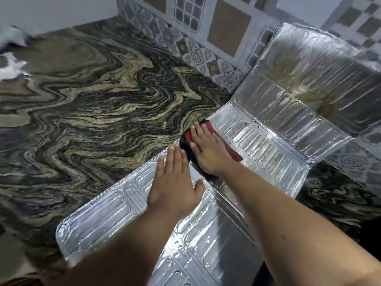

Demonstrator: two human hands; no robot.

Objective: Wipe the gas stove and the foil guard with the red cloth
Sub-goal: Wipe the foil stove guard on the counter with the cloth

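The silver foil guard (268, 153) lies unfolded on the marbled countertop, two panels flat and a third panel (309, 83) propped against the tiled wall, with yellowish stains on it. My right hand (206, 149) presses flat on the red cloth (231, 150), which has a dark edge, at the left rim of the middle panel. My left hand (175, 182) rests palm down, fingers together, on the near panel and holds it still. No gas stove is in view.
The swirled dark and beige countertop (92, 100) stretches to the left and back. A patterned tile backsplash (206, 48) runs behind the guard. Something white and blurred (12, 48) sits at the far left edge.
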